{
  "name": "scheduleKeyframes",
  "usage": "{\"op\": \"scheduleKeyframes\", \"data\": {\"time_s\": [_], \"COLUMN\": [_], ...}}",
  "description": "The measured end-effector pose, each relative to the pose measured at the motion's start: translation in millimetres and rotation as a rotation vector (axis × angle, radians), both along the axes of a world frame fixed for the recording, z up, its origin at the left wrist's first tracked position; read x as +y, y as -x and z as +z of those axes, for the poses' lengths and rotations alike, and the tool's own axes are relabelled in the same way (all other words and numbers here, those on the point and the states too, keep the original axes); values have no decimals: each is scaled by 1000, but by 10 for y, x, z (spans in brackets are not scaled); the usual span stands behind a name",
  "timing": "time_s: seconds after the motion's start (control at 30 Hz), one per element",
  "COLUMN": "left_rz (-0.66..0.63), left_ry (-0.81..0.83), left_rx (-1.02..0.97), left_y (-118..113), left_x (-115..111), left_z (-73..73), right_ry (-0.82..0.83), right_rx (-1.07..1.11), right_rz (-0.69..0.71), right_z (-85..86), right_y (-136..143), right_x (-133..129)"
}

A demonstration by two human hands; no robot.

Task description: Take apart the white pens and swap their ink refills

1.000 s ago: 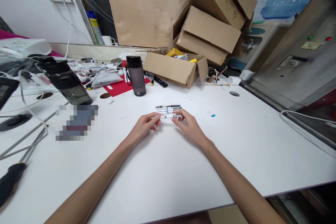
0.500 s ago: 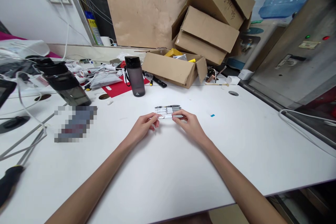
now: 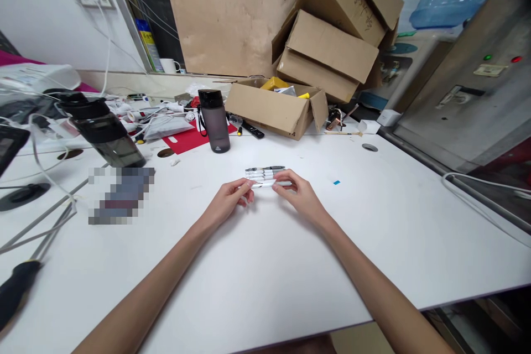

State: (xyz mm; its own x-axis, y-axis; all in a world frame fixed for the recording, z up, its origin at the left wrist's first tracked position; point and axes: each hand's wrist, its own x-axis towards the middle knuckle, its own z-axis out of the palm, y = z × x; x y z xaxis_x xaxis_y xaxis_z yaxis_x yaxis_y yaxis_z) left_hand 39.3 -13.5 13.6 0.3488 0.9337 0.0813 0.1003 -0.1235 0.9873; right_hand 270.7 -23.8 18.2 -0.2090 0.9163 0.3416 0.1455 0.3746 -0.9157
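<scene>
White, slim plastic pen: held between both hands, long axis left-right, just nearer than a row of pens on the white bench. Left hand pinches its left end, right hand its right part; neither nearer. Beyond: open brown cardboard box, yellow items inside.
</scene>
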Motion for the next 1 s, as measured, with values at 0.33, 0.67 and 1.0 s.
{"op": "scheduleKeyframes", "data": {"time_s": [0.33, 0.67, 1.0], "left_rz": [3, 28, 60], "left_ry": [106, 152, 197], "left_rx": [-62, -79, -151], "left_y": [-36, -24, -38], "left_x": [-24, -8, -35], "left_z": [4, -48, 29], "right_ry": [-63, -71, -110], "right_rx": [29, 125, 201], "right_rz": [-27, 20, -61], "right_z": [-13, 24, 73], "right_y": [-30, -35, -70], "right_x": [56, 51, 59]}}
